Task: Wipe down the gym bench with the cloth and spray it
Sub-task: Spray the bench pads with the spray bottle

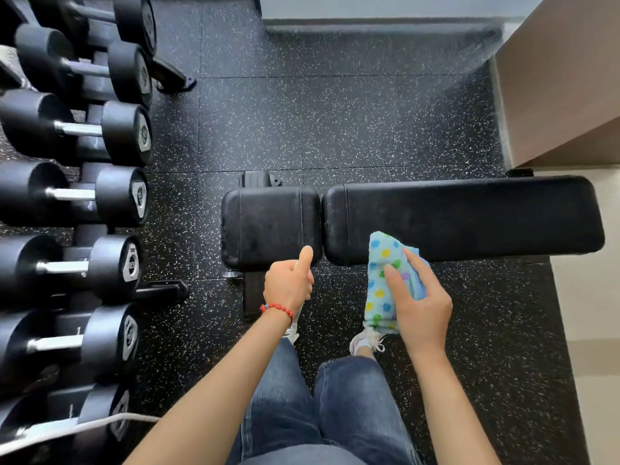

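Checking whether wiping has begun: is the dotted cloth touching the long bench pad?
Cannot tell. In the head view the cloth, held by the right hand, overlaps the long pad's near edge, but from above contact or a gap isn't visible.

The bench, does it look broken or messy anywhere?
Nothing stands out. The bench pads look whole, with no rips or spills showing. The right hand holds the spotty cloth at its near edge, and the dumbbells sit tidily racked.

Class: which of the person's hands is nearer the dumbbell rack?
Left. The left hand is just right of the dumbbell rack; the right hand, gripping the cloth, is farther right.
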`<state>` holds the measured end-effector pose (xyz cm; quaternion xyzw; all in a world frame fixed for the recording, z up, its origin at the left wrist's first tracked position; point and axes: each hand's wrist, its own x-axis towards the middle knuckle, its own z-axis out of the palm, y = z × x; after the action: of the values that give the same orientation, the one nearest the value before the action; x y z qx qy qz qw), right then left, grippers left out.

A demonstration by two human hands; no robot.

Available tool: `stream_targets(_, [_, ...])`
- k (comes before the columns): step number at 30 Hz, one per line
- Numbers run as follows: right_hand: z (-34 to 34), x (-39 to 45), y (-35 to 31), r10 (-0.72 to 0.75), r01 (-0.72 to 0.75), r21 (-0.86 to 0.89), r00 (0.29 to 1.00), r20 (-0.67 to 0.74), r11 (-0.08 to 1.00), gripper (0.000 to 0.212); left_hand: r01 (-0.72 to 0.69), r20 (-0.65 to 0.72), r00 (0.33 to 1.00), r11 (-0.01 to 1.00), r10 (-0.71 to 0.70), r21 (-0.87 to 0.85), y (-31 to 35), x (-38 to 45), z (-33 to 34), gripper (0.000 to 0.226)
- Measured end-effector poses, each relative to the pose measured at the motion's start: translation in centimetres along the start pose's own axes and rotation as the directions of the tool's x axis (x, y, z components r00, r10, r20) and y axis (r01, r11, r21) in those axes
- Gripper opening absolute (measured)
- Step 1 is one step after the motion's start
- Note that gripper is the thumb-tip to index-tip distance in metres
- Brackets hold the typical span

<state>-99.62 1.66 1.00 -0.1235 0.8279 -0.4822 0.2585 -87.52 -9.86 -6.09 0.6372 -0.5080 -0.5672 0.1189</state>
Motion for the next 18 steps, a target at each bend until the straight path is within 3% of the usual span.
stream_targets(9, [-11.8, 7.1, 3.7, 0.017, -0.017, -0.017, 1.0, 0.025, 1.0, 0.037, 0.053, -0.011, 0.999, 0.999, -0.053, -0.001, 2.5, -4.2, 13.5, 0.056])
stream_targets(13, [-17.2, 10.6, 5.0, 0.026, -0.027, -0.021, 0.999, -0.025, 0.999, 0.034, 0.114, -0.045, 0.992, 0.992, -0.117, -0.049, 3.1, -4.8, 18.7, 0.059])
stream_targets(18, [-22.1, 13.6, 6.9, 0.049, -0.051, -0.028, 0.997, -0.063, 0.998, 0.034, 0.098, -0.029, 0.995, 0.995, -0.098, 0.022, 3.9, -5.0, 23.6, 0.058])
